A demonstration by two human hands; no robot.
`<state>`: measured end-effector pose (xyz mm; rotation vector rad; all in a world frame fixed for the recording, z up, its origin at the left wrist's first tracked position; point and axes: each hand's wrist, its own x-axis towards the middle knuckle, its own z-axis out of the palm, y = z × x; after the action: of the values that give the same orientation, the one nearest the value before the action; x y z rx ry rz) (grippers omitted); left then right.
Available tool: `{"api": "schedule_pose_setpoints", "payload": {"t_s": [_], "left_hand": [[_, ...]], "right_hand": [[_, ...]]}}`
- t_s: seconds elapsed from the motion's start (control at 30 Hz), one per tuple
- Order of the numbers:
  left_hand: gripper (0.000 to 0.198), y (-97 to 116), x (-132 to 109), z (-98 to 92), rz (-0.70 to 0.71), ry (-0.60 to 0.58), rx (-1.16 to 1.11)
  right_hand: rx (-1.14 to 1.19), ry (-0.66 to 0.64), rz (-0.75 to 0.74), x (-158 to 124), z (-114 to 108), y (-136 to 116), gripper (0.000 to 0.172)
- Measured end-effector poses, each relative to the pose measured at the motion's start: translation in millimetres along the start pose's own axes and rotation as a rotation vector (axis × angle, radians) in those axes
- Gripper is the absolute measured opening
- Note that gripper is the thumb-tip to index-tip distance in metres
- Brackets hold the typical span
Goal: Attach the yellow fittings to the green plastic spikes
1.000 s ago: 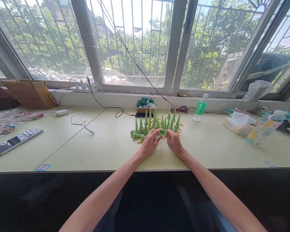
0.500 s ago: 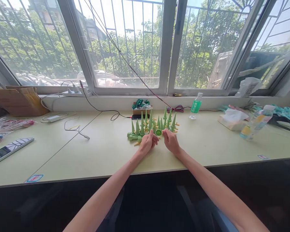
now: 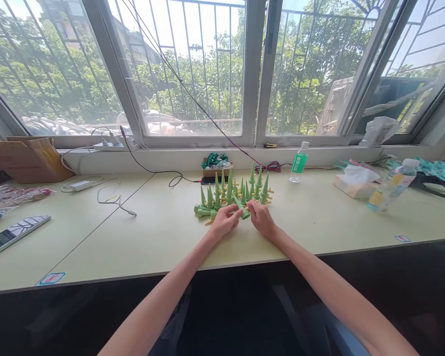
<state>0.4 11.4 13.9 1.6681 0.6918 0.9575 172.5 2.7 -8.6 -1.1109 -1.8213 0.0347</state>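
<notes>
A cluster of green cone-shaped plastic spikes [image 3: 233, 192] with yellow side pegs stands on the pale table [image 3: 163, 232], below the window. Both hands meet just in front of it. My left hand [image 3: 224, 222] and my right hand [image 3: 260, 218] pinch one green cone [image 3: 242, 208] between their fingertips. The cone is tilted, its tip pointing up-left and its round base toward my right hand. A few cones [image 3: 203, 211] lie on their sides left of my left hand.
Behind the cluster are a small box with green stuff [image 3: 215, 163] and a dark phone. A water bottle [image 3: 298, 163], a tissue pack [image 3: 356, 180] and another bottle [image 3: 389, 190] lie to the right. A cardboard box [image 3: 25, 158], cables [image 3: 111, 195] and a flat patterned item [image 3: 11, 235] are on the left.
The green cone held between both hands has turned from facing its open base at me to lying tilted with its tip up-left. The camera view has shifted slightly.
</notes>
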Motion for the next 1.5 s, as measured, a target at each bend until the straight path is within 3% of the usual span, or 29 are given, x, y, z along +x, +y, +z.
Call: {"api": "schedule_pose_setpoints", "payload": {"t_s": [0.4,0.83,1.03,1.27,1.5], "left_hand": [[0.046,-4.5,2.3,-1.8,-0.056,0.042,-0.04],[0.027,-7.8,4.8,0.9,0.133,0.125,0.242],[0.017,-6.8,2.2,3.8,0.202,0.171,0.336],[0.028,-14.5,8.3,2.4,0.156,0.236,0.156],[0.031,-12.7,4.6,3.8,0.134,0.221,0.143]], "right_hand": [[-0.116,-0.103,0.02,-1.6,3.1,6.0,0.033],[-0.497,-0.183,0.052,2.9,2.3,-3.2,0.035],[-0.39,-0.138,0.065,2.8,5.0,-1.2,0.038],[-0.148,-0.113,0.067,1.8,0.5,-8.3,0.034],[-0.095,-0.141,0.047,1.0,0.7,-3.2,0.032]]}}
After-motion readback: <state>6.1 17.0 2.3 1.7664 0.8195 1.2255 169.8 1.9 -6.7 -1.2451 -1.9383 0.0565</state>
